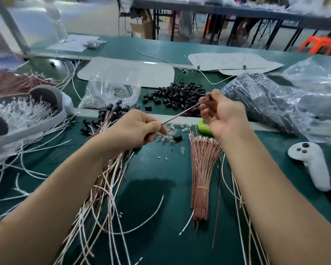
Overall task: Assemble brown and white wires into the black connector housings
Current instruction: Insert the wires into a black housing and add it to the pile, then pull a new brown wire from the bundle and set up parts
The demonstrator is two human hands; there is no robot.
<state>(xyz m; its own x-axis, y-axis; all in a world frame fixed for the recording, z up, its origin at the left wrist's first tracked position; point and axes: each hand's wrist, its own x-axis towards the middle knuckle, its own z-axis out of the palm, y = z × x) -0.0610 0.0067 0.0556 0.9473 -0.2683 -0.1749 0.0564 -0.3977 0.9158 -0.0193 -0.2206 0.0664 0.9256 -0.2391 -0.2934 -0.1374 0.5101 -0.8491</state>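
L hand (134,129) & R hand (223,114) both w/ fingers curled, each pinching one end of a single brown wire (182,112) held taut btwn them above the green table (157,188), L end lower, R end higher. Loose black connector housings (178,96) sit piled on the table beyond the hands; a tied brown wire bundle (201,178) lies by the R wrist, a heap of brown/white wires (107,176) w/ housings fitted runs under the L forearm, small clear parts (170,131) just beside L fingers. Far R a white controller (310,163), behind on L a clear plastic bag (111,87).
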